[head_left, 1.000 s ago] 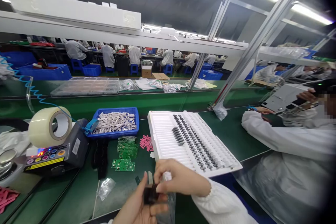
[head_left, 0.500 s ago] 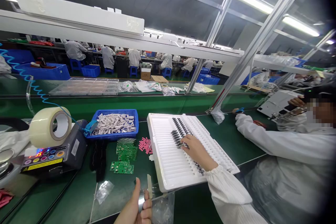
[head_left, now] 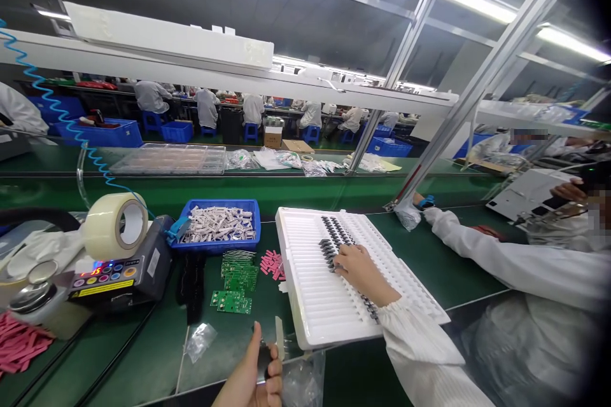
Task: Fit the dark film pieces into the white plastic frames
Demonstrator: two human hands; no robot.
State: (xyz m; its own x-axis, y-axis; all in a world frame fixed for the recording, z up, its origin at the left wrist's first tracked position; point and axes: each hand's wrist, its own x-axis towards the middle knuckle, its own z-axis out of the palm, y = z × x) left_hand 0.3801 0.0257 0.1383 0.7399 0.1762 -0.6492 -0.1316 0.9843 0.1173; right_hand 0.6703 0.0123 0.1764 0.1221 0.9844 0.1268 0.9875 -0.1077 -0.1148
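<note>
Fingertips (head_left: 340,262) of the right hand (head_left: 357,269) rest curled on the black parts (head_left: 333,232) in the white tray (head_left: 310,305) – whether they pinch one cannot be told – having left the near edge a second ago. The left hand (head_left: 252,381) stays closed on the small dark piece (head_left: 264,362) at the near edge, so work has shifted to the tray

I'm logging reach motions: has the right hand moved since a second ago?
Yes. The right hand went away from the left hand, up onto the white tray, to its rows of dark parts.
</note>
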